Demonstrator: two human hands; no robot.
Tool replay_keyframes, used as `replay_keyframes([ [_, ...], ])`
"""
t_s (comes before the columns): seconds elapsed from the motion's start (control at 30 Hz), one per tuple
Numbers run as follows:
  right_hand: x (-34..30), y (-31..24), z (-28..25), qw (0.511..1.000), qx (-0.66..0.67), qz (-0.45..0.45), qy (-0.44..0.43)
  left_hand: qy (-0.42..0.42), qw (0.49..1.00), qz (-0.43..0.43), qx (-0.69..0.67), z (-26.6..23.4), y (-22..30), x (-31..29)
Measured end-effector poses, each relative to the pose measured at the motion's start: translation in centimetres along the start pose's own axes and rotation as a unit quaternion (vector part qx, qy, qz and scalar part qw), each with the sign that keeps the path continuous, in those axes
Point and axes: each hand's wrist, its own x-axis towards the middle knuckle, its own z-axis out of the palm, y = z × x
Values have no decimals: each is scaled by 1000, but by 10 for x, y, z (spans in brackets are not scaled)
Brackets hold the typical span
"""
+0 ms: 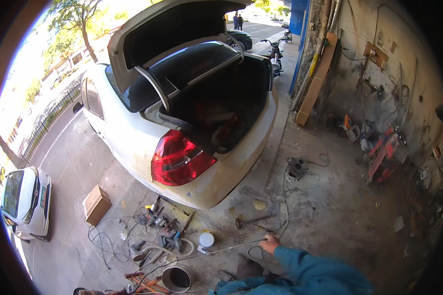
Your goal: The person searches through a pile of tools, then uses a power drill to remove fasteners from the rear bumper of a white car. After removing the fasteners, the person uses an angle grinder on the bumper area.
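My right hand (269, 243), in a teal sleeve (315, 268), reaches in from the lower right over the floor, its fingers curled closed. A thin pale cable or rod (236, 246) runs up to the fingers from the left; whether they grip it cannot be made out. My left hand is out of sight. Nearest on the floor are a hammer-like tool (253, 221) with a long handle and a round can with a white lid (206, 240). Ahead stands a white car (128, 142) with its trunk lid (172, 34) raised and a red tail light (179, 160).
Power tools and tangled cords (165, 231) lie left of the can, near a metal bucket (178, 279) and a cardboard box (97, 204). A grey metal part (296, 168) sits right of the car. A red jack-like tool (381, 155) stands by the stained wall (394, 54).
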Motion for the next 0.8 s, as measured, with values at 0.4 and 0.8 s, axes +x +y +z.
replay_keyframes([
  [0.4,-120,-291,212,824,68,-205,-524,-100,944,-297,-106,164,-6,-12],
  [0.8,-59,-315,295,841,176,27,-511,-29,914,-402,41,165,-52,-21],
])
